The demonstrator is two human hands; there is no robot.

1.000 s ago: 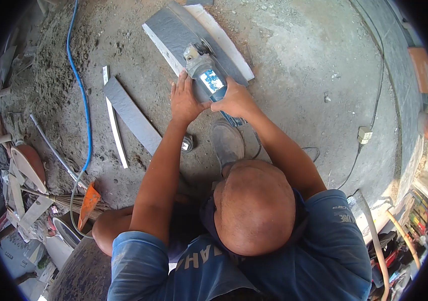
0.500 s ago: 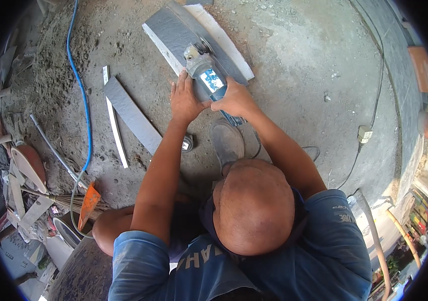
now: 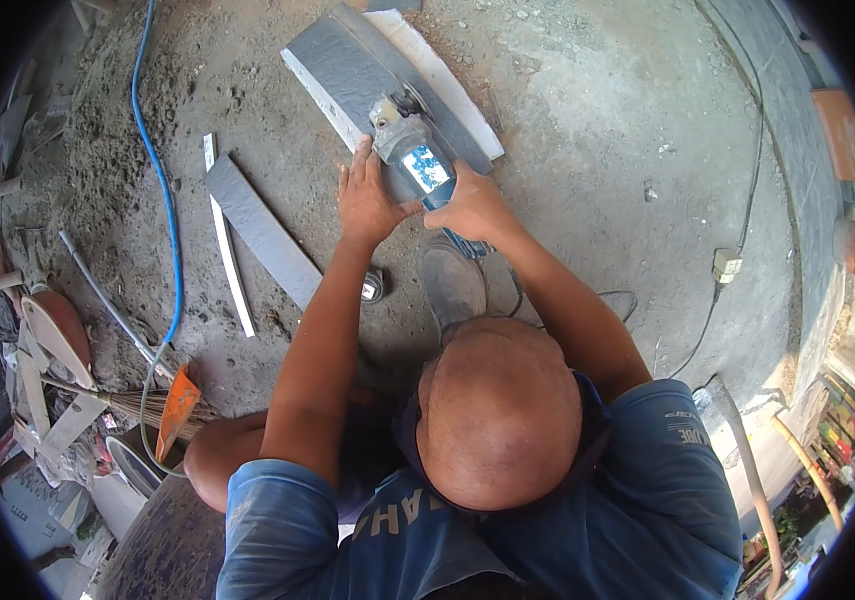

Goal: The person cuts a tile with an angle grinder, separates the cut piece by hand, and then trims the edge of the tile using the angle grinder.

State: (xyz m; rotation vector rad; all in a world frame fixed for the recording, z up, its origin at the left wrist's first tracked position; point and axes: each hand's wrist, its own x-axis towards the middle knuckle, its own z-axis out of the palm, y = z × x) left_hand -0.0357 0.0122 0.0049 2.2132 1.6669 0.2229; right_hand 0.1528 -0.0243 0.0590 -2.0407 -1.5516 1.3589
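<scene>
In the head view, my right hand (image 3: 474, 205) is wrapped round the body of a blue angle grinder (image 3: 425, 168). The grinder's grey head and disc rest over a dark grey tile (image 3: 342, 60), near a line running along it. My left hand (image 3: 367, 200) lies with its fingers stretched out at the tile's near left edge, its thumb pointing toward the grinder. Beneath the dark tile, a pale-edged slab (image 3: 447, 75) sticks out on the right. Whether the disc is cutting into the tile cannot be made out.
To the left lie a grey tile strip (image 3: 262, 230), a thin white strip (image 3: 230, 260) and a blue hose (image 3: 159, 160). A small round dark object (image 3: 374, 287) sits by my left forearm. A cable with a connector box (image 3: 726, 265) runs on the right. Tools and scraps crowd the far left.
The grinder and my right hand have shifted slightly back toward my body along the tile. My left hand has stayed almost in place. The head at the bottom has moved a little left.
</scene>
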